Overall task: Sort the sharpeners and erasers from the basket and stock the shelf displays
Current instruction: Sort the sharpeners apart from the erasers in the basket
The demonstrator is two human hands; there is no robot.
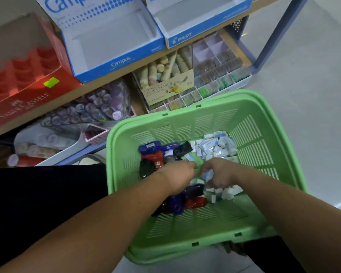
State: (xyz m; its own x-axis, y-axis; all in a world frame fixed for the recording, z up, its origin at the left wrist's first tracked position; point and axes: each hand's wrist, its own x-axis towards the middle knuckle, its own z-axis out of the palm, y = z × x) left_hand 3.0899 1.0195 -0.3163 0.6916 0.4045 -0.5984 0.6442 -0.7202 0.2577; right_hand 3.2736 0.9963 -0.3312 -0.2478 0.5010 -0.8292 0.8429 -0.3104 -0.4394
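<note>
Green basket (205, 107): plastic with slatted walls, set before the shelf (71, 96); both forearms cover part of its near rim.
Hidden in the head view: the left hand (177, 178) points down into the heap, and its own back covers its fingertips. Parts of the heap lie under both wrists, and blur softens everything close to the hands.
Cut off: the Campus display box (114, 40) and the Pilot display box (201, 16) on the shelf top both lose their upper parts to the frame edge. The red Faber-Castell display (28, 75) loses its left end.
Left hand fingers: curled downward over the dark sharpeners (156, 152); I cannot tell whether they hold one.
Right hand (219, 174) fingers: clamped together on the held eraser (207, 174), a white-and-blue piece pinched at the fingertips just beside the left hand's knuckles.
Where the sharpeners lie: blue, red and black, in two clusters on the basket's left half. One cluster is beyond the left hand, the other under it and nearer.
Where the erasers (217, 146) lie: a wrapped white-and-blue pile on the far right of the basket floor, beyond the right hand. More white ones sit just below that hand.
</note>
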